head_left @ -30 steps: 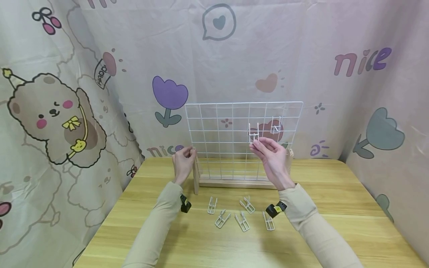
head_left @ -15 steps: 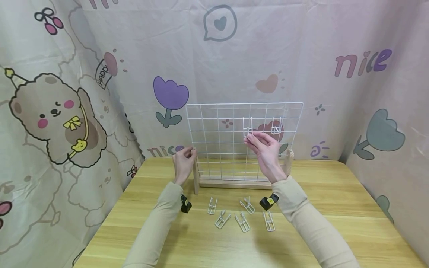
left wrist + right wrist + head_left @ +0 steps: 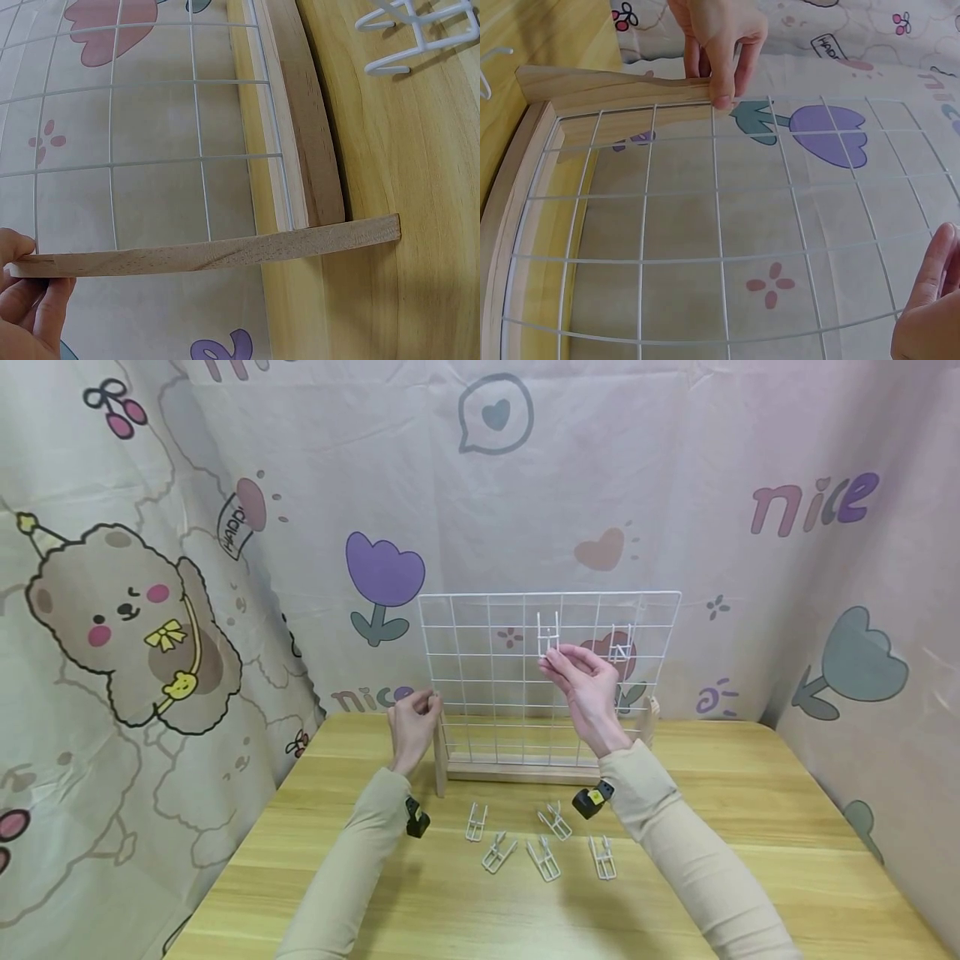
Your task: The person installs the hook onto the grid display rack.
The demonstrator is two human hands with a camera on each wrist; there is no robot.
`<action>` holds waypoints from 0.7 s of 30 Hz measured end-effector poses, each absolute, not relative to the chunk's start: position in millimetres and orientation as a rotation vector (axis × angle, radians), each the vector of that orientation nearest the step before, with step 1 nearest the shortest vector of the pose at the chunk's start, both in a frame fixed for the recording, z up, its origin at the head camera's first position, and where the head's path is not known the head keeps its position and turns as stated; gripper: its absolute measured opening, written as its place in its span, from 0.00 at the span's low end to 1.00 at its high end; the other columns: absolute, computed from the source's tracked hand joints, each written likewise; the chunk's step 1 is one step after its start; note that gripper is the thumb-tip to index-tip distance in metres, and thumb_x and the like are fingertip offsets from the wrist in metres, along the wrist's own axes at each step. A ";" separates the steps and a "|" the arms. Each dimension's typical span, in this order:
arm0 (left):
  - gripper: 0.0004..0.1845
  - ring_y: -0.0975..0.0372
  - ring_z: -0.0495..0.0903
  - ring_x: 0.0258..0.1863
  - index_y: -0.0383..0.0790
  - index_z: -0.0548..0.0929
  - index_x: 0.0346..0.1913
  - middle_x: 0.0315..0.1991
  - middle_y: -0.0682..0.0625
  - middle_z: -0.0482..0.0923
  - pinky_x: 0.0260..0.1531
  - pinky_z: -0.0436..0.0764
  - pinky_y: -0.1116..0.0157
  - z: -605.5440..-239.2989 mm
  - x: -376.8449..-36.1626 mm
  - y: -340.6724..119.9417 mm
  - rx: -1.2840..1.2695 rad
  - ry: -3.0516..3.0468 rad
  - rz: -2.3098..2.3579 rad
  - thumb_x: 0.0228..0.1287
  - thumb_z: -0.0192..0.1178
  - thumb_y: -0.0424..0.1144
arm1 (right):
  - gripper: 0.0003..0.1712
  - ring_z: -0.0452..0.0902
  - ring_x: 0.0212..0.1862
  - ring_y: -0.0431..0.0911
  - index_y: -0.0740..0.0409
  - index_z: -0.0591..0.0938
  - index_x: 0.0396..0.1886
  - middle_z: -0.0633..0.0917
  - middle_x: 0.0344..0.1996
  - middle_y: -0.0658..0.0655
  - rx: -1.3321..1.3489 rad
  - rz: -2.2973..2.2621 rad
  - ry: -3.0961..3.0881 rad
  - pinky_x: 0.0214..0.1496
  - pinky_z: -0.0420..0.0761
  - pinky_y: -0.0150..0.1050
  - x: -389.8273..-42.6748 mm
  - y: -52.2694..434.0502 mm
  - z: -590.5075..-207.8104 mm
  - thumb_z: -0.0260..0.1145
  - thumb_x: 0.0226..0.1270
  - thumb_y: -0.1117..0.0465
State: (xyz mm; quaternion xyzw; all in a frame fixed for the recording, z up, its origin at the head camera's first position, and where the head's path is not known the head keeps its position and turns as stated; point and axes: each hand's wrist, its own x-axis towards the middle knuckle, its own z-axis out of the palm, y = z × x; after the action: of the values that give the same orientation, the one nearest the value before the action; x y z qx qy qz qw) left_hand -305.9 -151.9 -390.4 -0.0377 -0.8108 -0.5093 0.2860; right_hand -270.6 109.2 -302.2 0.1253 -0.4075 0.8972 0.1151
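The right hand (image 3: pixel 585 681) pinched a white wire hook (image 3: pixel 548 635) against the grid panel (image 3: pixel 480 693), while the left hand's (image 3: pixel 411 722) fingers gripped its wooden post (image 3: pixel 438 752).

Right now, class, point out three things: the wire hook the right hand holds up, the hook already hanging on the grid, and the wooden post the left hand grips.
held wire hook (image 3: pixel 548 634), head view, its upright prongs.
hanging hook (image 3: pixel 618 644), head view, its middle.
wooden post (image 3: pixel 225 253), left wrist view, mid-length.
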 end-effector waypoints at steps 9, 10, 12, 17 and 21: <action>0.13 0.48 0.90 0.43 0.30 0.86 0.52 0.45 0.36 0.88 0.42 0.90 0.52 -391.1 -307.3 -151.8 -0.108 -2.158 -1.338 0.67 0.64 0.33 | 0.12 0.90 0.32 0.44 0.59 0.86 0.32 0.91 0.28 0.56 0.364 2.599 -1.233 0.44 0.90 0.36 -274.1 107.6 -298.5 0.63 0.66 0.78; 0.13 0.48 0.90 0.42 0.30 0.86 0.52 0.45 0.36 0.88 0.41 0.90 0.53 -391.1 -307.2 -151.7 -0.109 -2.158 -1.337 0.67 0.64 0.33 | 0.13 0.90 0.32 0.44 0.58 0.86 0.31 0.91 0.28 0.55 0.364 2.595 -1.242 0.44 0.90 0.36 -274.5 107.4 -298.2 0.63 0.66 0.78; 0.13 0.48 0.90 0.43 0.30 0.85 0.51 0.45 0.36 0.88 0.42 0.90 0.53 -390.7 -306.9 -151.6 -0.109 -2.158 -1.335 0.67 0.64 0.32 | 0.13 0.90 0.32 0.43 0.57 0.86 0.31 0.91 0.28 0.54 0.362 2.594 -1.252 0.44 0.90 0.35 -275.5 107.0 -297.8 0.63 0.66 0.78; 0.13 0.48 0.90 0.43 0.29 0.85 0.51 0.45 0.36 0.88 0.42 0.90 0.53 -390.3 -306.1 -151.5 -0.114 -2.156 -1.326 0.67 0.64 0.33 | 0.12 0.90 0.32 0.43 0.58 0.86 0.31 0.91 0.28 0.54 0.350 2.602 -1.248 0.43 0.90 0.35 -277.5 106.0 -297.7 0.63 0.66 0.77; 0.14 0.47 0.90 0.43 0.28 0.85 0.51 0.45 0.35 0.88 0.42 0.90 0.53 -390.0 -305.8 -151.8 -0.127 -2.151 -1.322 0.67 0.64 0.34 | 0.11 0.90 0.32 0.44 0.60 0.86 0.31 0.91 0.28 0.56 0.336 2.610 -1.242 0.44 0.90 0.35 -278.6 104.9 -297.6 0.64 0.66 0.77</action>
State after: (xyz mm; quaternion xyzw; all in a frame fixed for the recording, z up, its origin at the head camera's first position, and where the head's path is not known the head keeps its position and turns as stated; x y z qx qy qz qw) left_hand -305.8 -151.8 -390.0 -0.0478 -0.8112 -0.4986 0.3018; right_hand -278.6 104.9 -297.6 0.1148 -0.4240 0.8909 0.1156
